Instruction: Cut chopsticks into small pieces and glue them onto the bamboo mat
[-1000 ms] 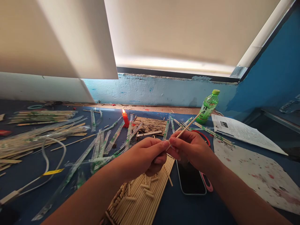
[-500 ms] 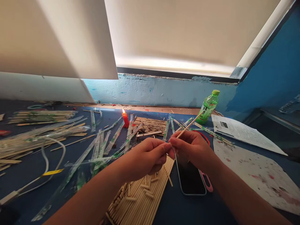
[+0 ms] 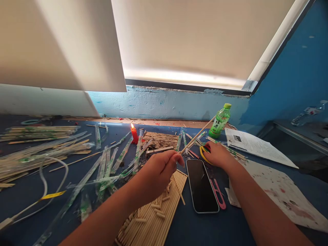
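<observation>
My left hand (image 3: 164, 169) is closed around a thin wooden chopstick (image 3: 197, 135), which slants up and right towards the green tea bottle (image 3: 219, 123). To the right, my right hand (image 3: 217, 154) reaches down to the table, its fingers on a tool with a yellow curved handle (image 3: 203, 153); the hand hides most of the tool. Below my left hand lies a flat panel of wooden sticks (image 3: 156, 229) side by side, with several short cut pieces (image 3: 160, 212) on top. A black-screened phone (image 3: 202, 186) rests beside the panel.
A lit red candle (image 3: 134, 135) stands behind a dark-streaked stick panel's left end (image 3: 161, 140). Plastic chopstick wrappers (image 3: 104, 174) and bundles of chopsticks (image 3: 38, 133) cover the left. A white cable (image 3: 44, 184), a pink-handled cutter (image 3: 218, 194), printed paper (image 3: 258, 147) and a stained sheet (image 3: 279, 191) also lie there.
My right hand has let go of the chopstick and moved right and away from me to the yellow-handled tool. The chopstick stays in my left hand. The view has shifted slightly.
</observation>
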A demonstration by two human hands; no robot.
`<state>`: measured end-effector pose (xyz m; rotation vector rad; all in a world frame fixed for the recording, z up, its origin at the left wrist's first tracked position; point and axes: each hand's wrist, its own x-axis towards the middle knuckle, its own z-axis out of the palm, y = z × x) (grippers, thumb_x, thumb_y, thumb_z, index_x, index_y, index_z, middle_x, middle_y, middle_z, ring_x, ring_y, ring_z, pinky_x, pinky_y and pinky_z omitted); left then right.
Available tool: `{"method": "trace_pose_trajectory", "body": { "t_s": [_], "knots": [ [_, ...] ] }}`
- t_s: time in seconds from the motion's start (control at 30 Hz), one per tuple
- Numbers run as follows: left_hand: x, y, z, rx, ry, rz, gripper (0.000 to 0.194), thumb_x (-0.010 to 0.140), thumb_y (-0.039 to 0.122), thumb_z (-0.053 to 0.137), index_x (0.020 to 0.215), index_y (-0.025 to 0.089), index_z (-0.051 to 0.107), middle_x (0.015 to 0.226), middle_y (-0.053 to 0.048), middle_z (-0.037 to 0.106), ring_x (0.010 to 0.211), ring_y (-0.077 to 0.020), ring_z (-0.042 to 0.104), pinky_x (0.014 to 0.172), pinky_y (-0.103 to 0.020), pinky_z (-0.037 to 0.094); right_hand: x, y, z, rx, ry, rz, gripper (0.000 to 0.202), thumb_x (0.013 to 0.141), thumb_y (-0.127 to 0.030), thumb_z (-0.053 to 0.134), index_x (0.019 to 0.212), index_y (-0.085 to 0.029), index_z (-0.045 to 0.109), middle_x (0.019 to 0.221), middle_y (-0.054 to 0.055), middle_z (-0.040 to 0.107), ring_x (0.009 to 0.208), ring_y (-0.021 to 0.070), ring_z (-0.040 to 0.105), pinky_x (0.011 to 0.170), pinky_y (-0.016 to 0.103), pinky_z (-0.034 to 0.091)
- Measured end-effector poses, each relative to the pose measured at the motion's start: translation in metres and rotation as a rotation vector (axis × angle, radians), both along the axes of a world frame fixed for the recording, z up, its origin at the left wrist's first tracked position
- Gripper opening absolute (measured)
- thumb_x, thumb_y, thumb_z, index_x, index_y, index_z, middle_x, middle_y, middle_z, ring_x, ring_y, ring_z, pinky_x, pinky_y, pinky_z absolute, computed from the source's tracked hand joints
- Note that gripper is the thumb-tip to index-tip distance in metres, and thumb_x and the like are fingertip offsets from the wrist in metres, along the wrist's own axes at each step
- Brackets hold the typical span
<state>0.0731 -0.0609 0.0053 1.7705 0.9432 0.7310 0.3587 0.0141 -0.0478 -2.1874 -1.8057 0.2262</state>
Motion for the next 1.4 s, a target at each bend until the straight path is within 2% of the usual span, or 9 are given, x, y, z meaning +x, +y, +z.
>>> {"method": "trace_pose_trajectory", "body": {
  "t_s": [0.17, 0.37, 0.5, 0.57, 0.63, 0.8, 1.03, 1.17, 1.4],
  "knots": [
    [0.001, -0.002, 0.010, 0.170, 0.080, 0.055, 0.033, 0.104, 0.039, 0.035, 0.091, 0.019, 0.058, 0.064, 0.004, 0.042, 0.057, -0.0129, 0.037, 0.055, -0.026, 0.031, 0.002, 0.001, 0.000, -0.003, 0.009, -0.020, 0.051, 0.072, -0.029, 0.075, 0.120, -0.014, 0.065, 0.105, 0.017, 0.069, 0.096, 0.0322, 0.066, 0.081, 0.040, 0.047],
    [-0.002, 0.002, 0.007, 0.246, 0.088, 0.148, 0.032, 0.104, 0.037, 0.035, 0.089, 0.020, 0.057, 0.058, 0.005, 0.040, 0.054, -0.0138, 0.038, 0.055, -0.028, 0.031, -0.006, -0.011, 0.029, 0.105, 0.196, 0.023, 0.057, 0.074, -0.020, 0.072, 0.129, -0.017, 0.060, 0.114, 0.018, 0.067, 0.102, 0.0337, 0.065, 0.080, 0.039, 0.050],
    [-0.005, 0.006, 0.005, 0.344, 0.078, 0.284, 0.032, 0.104, 0.036, 0.035, 0.089, 0.019, 0.058, 0.069, -0.001, 0.056, 0.064, -0.0162, 0.049, 0.063, -0.031, 0.037, -0.027, -0.036, 0.050, 0.040, 0.482, 0.280, 0.055, 0.085, -0.031, 0.067, 0.138, -0.024, 0.053, 0.107, 0.008, 0.068, 0.082, 0.0212, 0.068, 0.069, 0.033, 0.056],
    [-0.006, 0.007, 0.005, 0.381, 0.082, 0.337, 0.031, 0.104, 0.034, 0.036, 0.089, 0.019, 0.059, 0.072, -0.002, 0.059, 0.067, -0.0168, 0.051, 0.066, -0.031, 0.038, -0.038, -0.051, 0.053, -0.101, 0.885, 0.545, 0.062, 0.085, -0.030, 0.069, 0.144, -0.026, 0.047, 0.105, 0.007, 0.066, 0.084, 0.0205, 0.066, 0.076, 0.036, 0.057],
    [-0.006, 0.007, 0.006, 0.401, 0.095, 0.364, 0.031, 0.103, 0.033, 0.036, 0.089, 0.019, 0.059, 0.071, -0.001, 0.059, 0.065, -0.0163, 0.051, 0.065, -0.031, 0.038, -0.048, -0.062, 0.051, -0.158, 1.053, 0.642, 0.063, 0.084, -0.025, 0.072, 0.143, -0.029, 0.049, 0.109, 0.006, 0.063, 0.094, 0.0213, 0.064, 0.086, 0.038, 0.055],
    [-0.004, 0.007, 0.004, 0.429, 0.142, 0.331, 0.030, 0.103, 0.030, 0.037, 0.082, 0.020, 0.056, 0.072, -0.001, 0.058, 0.064, -0.0153, 0.049, 0.061, -0.029, 0.035, -0.061, -0.074, 0.046, -0.231, 0.991, 0.644, 0.063, 0.083, -0.019, 0.074, 0.140, -0.031, 0.050, 0.110, 0.005, 0.063, 0.096, 0.0213, 0.063, 0.088, 0.039, 0.054],
    [-0.001, 0.007, 0.000, 0.512, 0.182, 0.208, 0.027, 0.104, 0.025, 0.037, 0.084, 0.019, 0.055, 0.075, -0.001, 0.059, 0.065, -0.0144, 0.050, 0.065, -0.030, 0.037, -0.071, -0.079, 0.055, -0.294, 0.987, 0.695, 0.058, 0.086, -0.018, 0.073, 0.139, -0.031, 0.052, 0.114, 0.003, 0.064, 0.106, 0.0202, 0.065, 0.093, 0.033, 0.053],
    [0.000, 0.007, -0.001, 0.543, 0.203, 0.212, 0.028, 0.105, 0.024, 0.037, 0.083, 0.019, 0.053, 0.074, 0.000, 0.057, 0.063, -0.0135, 0.048, 0.064, -0.029, 0.036, -0.073, -0.080, 0.054, -0.284, 0.979, 0.671, 0.059, 0.087, -0.013, 0.070, 0.140, -0.033, 0.052, 0.103, 0.000, 0.065, 0.097, 0.0173, 0.066, 0.087, 0.030, 0.055],
    [0.000, 0.006, -0.004, 0.582, 0.177, 0.223, 0.027, 0.105, 0.022, 0.035, 0.085, 0.018, 0.053, 0.075, 0.000, 0.058, 0.064, -0.0135, 0.051, 0.063, -0.029, 0.038, -0.071, -0.081, 0.053, -0.336, 1.082, 0.672, 0.062, 0.086, -0.011, 0.070, 0.141, -0.034, 0.053, 0.108, 0.000, 0.064, 0.099, 0.0163, 0.063, 0.089, 0.030, 0.051]
  ]
}}
